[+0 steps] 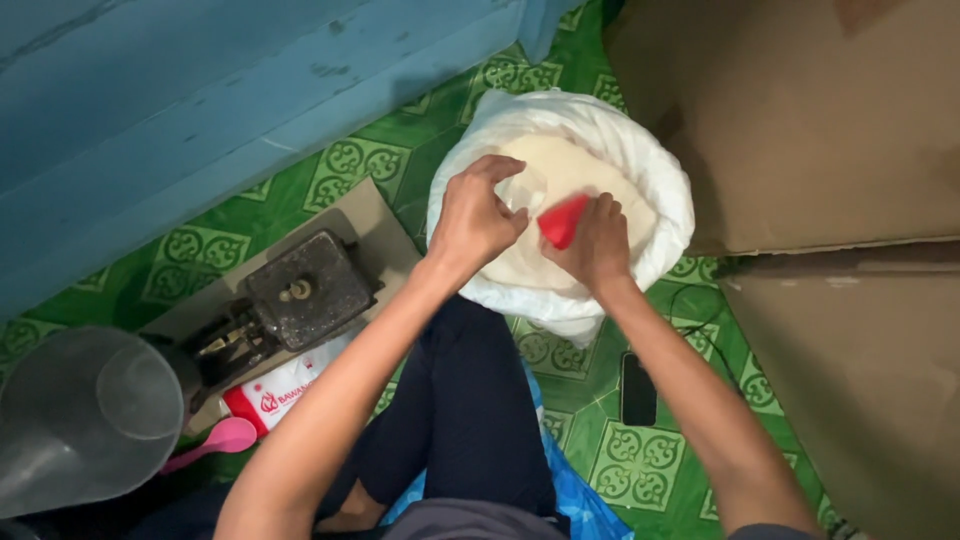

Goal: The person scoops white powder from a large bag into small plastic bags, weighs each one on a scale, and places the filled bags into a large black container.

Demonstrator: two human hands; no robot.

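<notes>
A green patterned floor (640,460) carries everything here, with a blue wooden wall (200,110) along its upper left edge and large brown cardboard sheets (800,120) covering its right side. Near the top middle of the floor stands a big white sack (655,165), its mouth rolled down around a heap of pale white powder (560,165). At the floor's lower left corner sits a clear grey plastic jug (85,420), and just beside it a dark metal sealing device (300,290) rests on a cardboard piece, with a red-and-white packet (280,395) and a pink plastic scoop (220,437) near its base. A dark phone (638,390) lies on the floor below the sack, by the person's right forearm. Both hands meet over the sack's mouth. The right hand (598,245) is closed around a small red scoop (562,220), which pokes out from its fingers toward the left, just above the powder. The left hand (475,215) pinches a thin clear plastic bag (522,190) between curled fingers, touching the scoop's tip.
</notes>
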